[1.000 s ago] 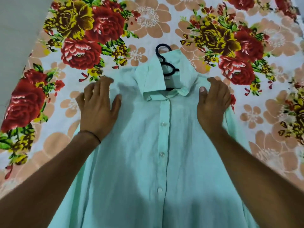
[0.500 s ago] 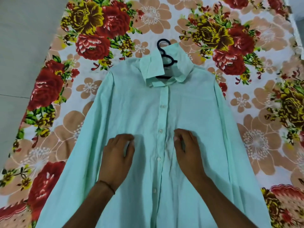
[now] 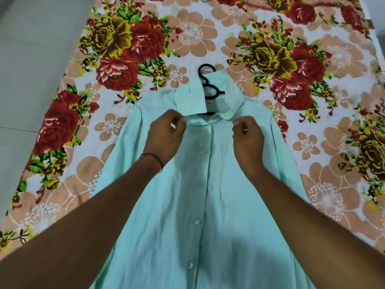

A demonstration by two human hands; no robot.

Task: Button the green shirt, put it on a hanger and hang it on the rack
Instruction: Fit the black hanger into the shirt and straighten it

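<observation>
The mint green shirt lies flat and face up on a floral sheet, its front placket closed with white buttons down the middle. A black hanger sits inside it, with the hook poking out past the collar. My left hand is curled just below the collar's left point, thumb and forefinger pinching the fabric there. My right hand is curled the same way at the collar's right point. Both forearms reach in over the lower part of the shirt and hide some of it.
The floral sheet, with red and yellow roses, spreads out on all sides of the shirt. Grey floor borders the sheet on the left. No rack is in view.
Both hands have slid from the shoulders down to the chest, then back up to the collar, where they now pinch with curled fingers. The view has pulled back.
</observation>
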